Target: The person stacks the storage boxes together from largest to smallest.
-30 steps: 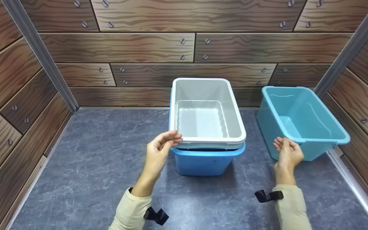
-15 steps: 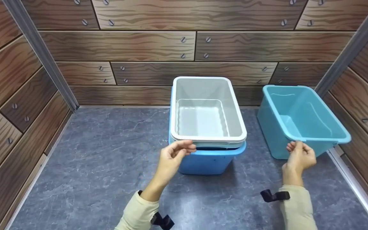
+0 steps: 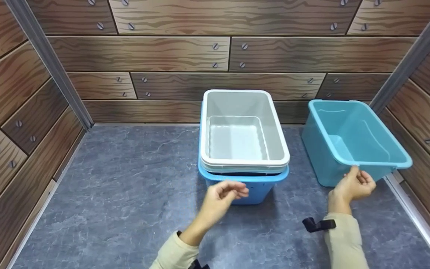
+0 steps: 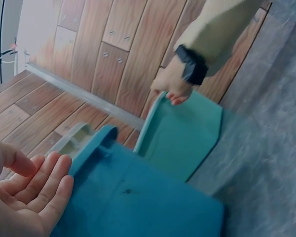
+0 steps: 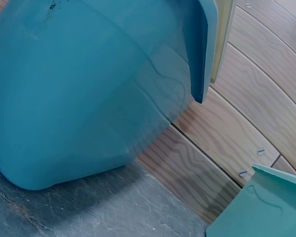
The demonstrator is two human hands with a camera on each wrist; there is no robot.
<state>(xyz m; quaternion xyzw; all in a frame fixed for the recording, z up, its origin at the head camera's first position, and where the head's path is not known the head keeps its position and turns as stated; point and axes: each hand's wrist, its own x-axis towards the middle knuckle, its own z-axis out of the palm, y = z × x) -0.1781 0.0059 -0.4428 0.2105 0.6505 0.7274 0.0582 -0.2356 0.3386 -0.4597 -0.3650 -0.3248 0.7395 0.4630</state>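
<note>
My left hand [image 3: 220,200] is in front of the blue bin [image 3: 261,190], fingers loosely bent and holding nothing. In the left wrist view, those fingers [image 4: 52,190] overlap the blue bin's rim. Pale grey bins [image 3: 245,163] with a white rim sit nested inside the blue one. On the right stands a teal bin [image 3: 317,153]. My right hand [image 3: 349,188] is at its front edge, thumb overlapping the rim in the head view and fingers loosely curled with nothing in them. The right wrist view shows the blue bin [image 5: 74,98] up close and no hand.
Wood-patterned panels [image 3: 177,54] form the back and side walls. A grey metal post [image 3: 50,67] stands in the left corner. The floor [image 3: 125,179] is dark grey and marbled. Black straps [image 3: 317,225] hang at the wrists.
My left hand has drawn down and right, from the grey bins' left front corner to in front of the blue bin. My right hand has shifted slightly right. The bins stay put.
</note>
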